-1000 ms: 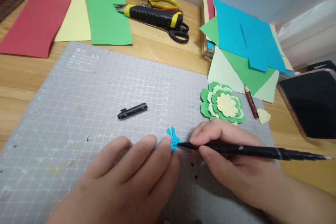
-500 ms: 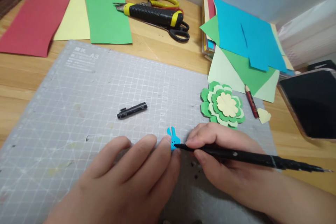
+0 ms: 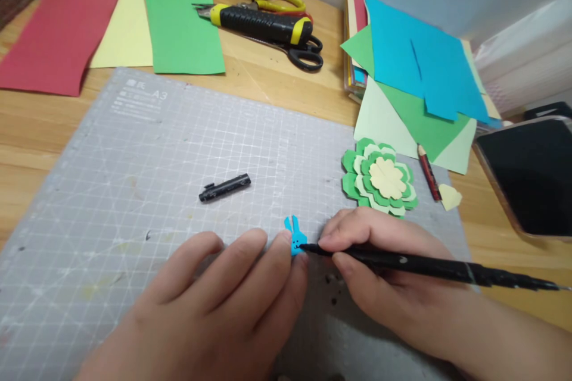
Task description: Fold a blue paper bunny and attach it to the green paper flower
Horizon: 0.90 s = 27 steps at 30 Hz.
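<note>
A tiny blue paper rabbit [image 3: 294,234] lies on the grey cutting mat [image 3: 147,149]. My left hand [image 3: 214,309] rests flat on the mat, fingers stretched out, with two fingertips pressing the rabbit's lower edge. My right hand [image 3: 393,286] is closed around a black pen [image 3: 429,268], whose tip touches the rabbit's face, where small black marks show. The pen's black cap [image 3: 224,187] lies on the mat further up and to the left.
A layered green and cream paper flower [image 3: 379,180], a pencil [image 3: 428,171] and a cream scrap sit at the right. Coloured paper sheets [image 3: 420,71], a yellow-black utility knife [image 3: 261,22], scissors [image 3: 304,56] and a phone [image 3: 529,172] lie around the mat on the wooden desk.
The pen tip shifted slightly left onto the rabbit's face and then back a little. My left hand has stayed put.
</note>
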{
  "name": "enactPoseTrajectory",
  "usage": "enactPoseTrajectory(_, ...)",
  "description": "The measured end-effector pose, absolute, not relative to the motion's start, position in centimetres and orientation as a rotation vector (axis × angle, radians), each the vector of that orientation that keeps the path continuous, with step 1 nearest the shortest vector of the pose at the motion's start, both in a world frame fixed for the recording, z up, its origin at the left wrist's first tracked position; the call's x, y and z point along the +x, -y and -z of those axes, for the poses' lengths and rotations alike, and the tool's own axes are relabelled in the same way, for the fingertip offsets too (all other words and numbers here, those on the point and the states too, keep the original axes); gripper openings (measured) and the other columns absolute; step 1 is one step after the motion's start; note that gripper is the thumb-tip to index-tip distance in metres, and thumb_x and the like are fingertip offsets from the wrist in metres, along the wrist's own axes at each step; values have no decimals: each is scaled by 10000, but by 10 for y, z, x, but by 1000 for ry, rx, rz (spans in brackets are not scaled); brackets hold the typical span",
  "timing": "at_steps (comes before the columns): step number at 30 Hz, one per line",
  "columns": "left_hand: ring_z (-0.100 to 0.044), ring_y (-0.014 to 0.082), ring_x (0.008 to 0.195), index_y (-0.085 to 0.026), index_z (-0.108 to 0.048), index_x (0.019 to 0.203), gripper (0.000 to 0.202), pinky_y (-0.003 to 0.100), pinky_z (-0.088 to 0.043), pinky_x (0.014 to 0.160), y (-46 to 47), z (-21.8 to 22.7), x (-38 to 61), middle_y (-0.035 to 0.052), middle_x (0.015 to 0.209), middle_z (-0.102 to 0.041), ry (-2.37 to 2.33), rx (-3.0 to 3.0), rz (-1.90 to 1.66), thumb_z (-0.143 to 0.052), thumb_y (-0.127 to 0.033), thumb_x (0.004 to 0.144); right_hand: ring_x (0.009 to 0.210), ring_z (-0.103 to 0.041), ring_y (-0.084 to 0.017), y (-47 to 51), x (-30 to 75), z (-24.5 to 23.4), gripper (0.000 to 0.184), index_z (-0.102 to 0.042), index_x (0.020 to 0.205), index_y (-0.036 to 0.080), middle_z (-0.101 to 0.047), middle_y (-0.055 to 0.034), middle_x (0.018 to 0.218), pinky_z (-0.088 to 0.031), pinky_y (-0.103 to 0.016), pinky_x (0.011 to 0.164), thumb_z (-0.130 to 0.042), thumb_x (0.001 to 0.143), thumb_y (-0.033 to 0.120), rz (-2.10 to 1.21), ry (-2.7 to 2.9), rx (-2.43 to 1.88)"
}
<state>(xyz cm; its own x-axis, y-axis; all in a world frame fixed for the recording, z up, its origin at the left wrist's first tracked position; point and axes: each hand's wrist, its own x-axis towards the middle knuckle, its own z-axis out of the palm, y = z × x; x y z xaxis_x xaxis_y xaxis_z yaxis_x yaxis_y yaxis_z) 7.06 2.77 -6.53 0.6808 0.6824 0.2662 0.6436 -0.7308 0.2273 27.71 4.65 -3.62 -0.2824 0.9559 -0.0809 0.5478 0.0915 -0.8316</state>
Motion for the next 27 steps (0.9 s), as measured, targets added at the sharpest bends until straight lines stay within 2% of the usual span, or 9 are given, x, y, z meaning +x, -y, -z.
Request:
enactPoseTrajectory(5, -495, 177, 1090, -291, -619, 1172, 336, 366, -191, 1081, -29, 67, 70, -49, 1207, -651, -1066, 2769, -532, -352, -315, 968, 604, -610, -139, -45, 282, 38, 141, -575, 769, 215, -640, -1, 664, -467, -228, 476, -524, 783, 85, -1114, 1832, -1438)
enactPoseTrajectory(9, -493, 203, 1081, -271, -598, 1223, 368, 398, -172, 1075, -29, 72, 68, -18, 1209, -653, -1007, 2808, -552, -343, -280, 958, 530, -523, -111, -42, 289, 42, 128, -584, 854, 245, -606, 16, 676, -423, -224, 444, -533, 850, 127, -1150, 1666, -1417)
enactPoseTrajectory(13, -499, 228, 1085, -260, -601, 1216, 387, 422, -237, 990, -26, 73, 66, 7, 1228, -633, -1010, 2794, -604, -328, -231, 943, 532, -500, -114, -38, 292, 43, 167, -604, 932, 283, -577, 25, 673, -414, -239, 469, -565, 868, 135, -1139, 1585, -1403)
enactPoseTrajectory(17, -503, 213, 1104, -255, -615, 1105, 335, 391, -325, 877, -36, 60, 61, 0, 1253, -571, -935, 2812, -648, -403, -142, 872, 579, -516, -124, -34, 294, 42, 156, -623, 945, 317, -586, 8, 752, -416, -255, 497, -584, 889, 176, -1159, 1462, -1347)
enactPoseTrajectory(19, -509, 219, 1081, -252, -589, 1076, 274, 377, -352, 861, -47, 52, 58, -3, 1179, -568, -977, 2795, -689, -425, -180, 868, 620, -533, -138, -33, 294, 41, 121, -640, 982, 328, -612, -12, 814, -427, -264, 512, -573, 911, 256, -1257, 1357, -1305)
enactPoseTrajectory(22, -531, 294, 958, -206, -551, 1013, 188, 450, -371, 855, -67, 46, 56, 64, 1001, -572, -1404, 2750, -614, -461, -305, 882, 631, -552, -148, -33, 292, 41, 149, -652, 1014, 304, -651, -35, 826, -441, -274, 530, -556, 917, 364, -1385, 1184, -1227)
enactPoseTrajectory(25, -528, 360, 927, -147, -533, 1023, 300, 498, -395, 780, -81, 50, 54, 134, 961, -560, -1573, 2825, -368, -407, -391, 901, 575, -540, -126, -35, 288, 41, 76, -627, 937, 282, -657, -16, 757, -428, -251, 511, -599, 884, 329, -1370, 1041, -1196)
enactPoseTrajectory(27, -525, 362, 907, -158, -531, 971, 289, 496, -391, 748, -85, 54, 53, 138, 939, -557, -1563, 2833, -274, -349, -377, 923, 545, -521, -114, -37, 286, 42, 20, -600, 876, 278, -640, 5, 714, -409, -230, 483, -604, 867, 261, -1339, 1009, -1212)
